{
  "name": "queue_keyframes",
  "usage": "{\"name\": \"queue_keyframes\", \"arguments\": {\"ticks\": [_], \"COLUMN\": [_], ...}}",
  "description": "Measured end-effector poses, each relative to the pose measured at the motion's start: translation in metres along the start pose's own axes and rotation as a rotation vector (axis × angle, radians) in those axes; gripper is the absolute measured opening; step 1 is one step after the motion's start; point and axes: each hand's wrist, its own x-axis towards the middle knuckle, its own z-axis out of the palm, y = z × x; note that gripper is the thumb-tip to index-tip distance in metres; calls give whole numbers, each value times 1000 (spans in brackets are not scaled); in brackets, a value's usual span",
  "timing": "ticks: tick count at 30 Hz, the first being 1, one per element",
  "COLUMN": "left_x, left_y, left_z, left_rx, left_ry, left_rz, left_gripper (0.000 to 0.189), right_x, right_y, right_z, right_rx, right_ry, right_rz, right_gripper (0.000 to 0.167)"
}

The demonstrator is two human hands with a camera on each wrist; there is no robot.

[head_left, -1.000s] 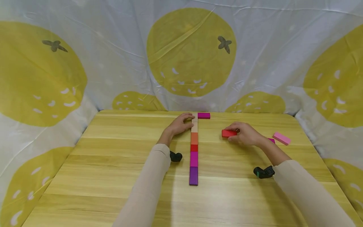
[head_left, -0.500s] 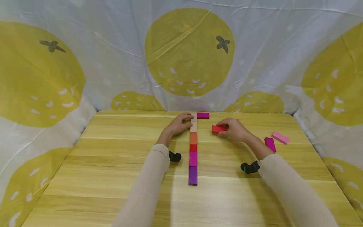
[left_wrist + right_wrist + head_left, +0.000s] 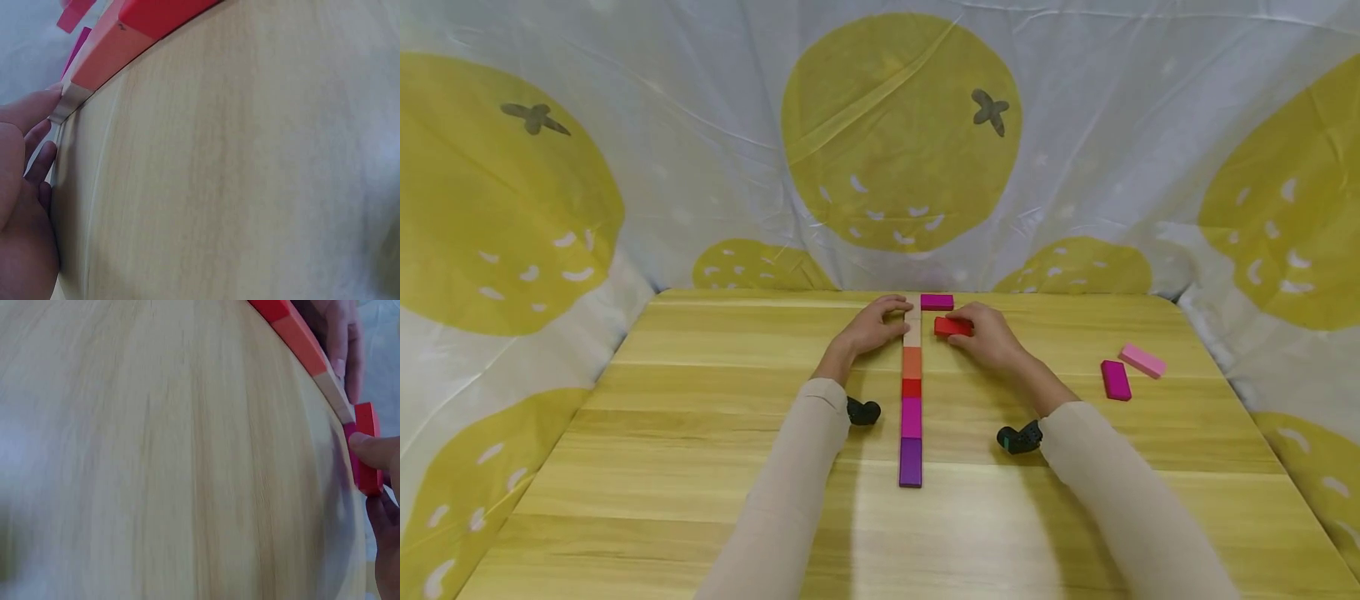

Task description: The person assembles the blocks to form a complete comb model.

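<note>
Down the middle of the table runs a straight row of blocks end to end: pale wood (image 3: 912,335), orange (image 3: 912,362), red, magenta (image 3: 911,417) and purple (image 3: 911,462). My left hand (image 3: 872,327) lies along the row's left side, its thumb and fingertips touching the pale part at the far end. Between thumb and fingers, my right hand (image 3: 994,337) pinches a red block (image 3: 945,327), held just right of the row. Behind that block, a magenta block (image 3: 937,302) lies crosswise at the row's far end. The right wrist view shows the pinched red block (image 3: 367,425) overlapping it.
On the table's right side lie a loose magenta block (image 3: 1116,380) and a pink block (image 3: 1142,361), close together. A white cloth (image 3: 1082,125) with yellow fruit prints hangs behind the table's far edge. Black wrist cameras stick out under both sleeves.
My right hand has carried the red block leftward and slightly away, up near the row's far end. The loose magenta block on the right has come into full view. My left hand stays put.
</note>
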Motion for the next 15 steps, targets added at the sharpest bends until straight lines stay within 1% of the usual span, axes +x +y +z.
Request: {"name": "queue_keyframes", "arguments": {"ticks": [4, 10, 15], "left_x": [0, 2, 1], "left_y": [2, 2, 1], "left_z": [-1, -1, 0], "left_rx": [3, -4, -7], "left_ry": [4, 4, 3], "left_rz": [6, 12, 3], "left_gripper": [46, 47, 46], "right_x": [7, 13, 15], "right_y": [-3, -3, -6], "right_z": [10, 21, 28], "right_rx": [-14, -25, -22], "right_ry": [8, 74, 79], "right_rz": [23, 69, 66], "right_gripper": [41, 39, 39]}}
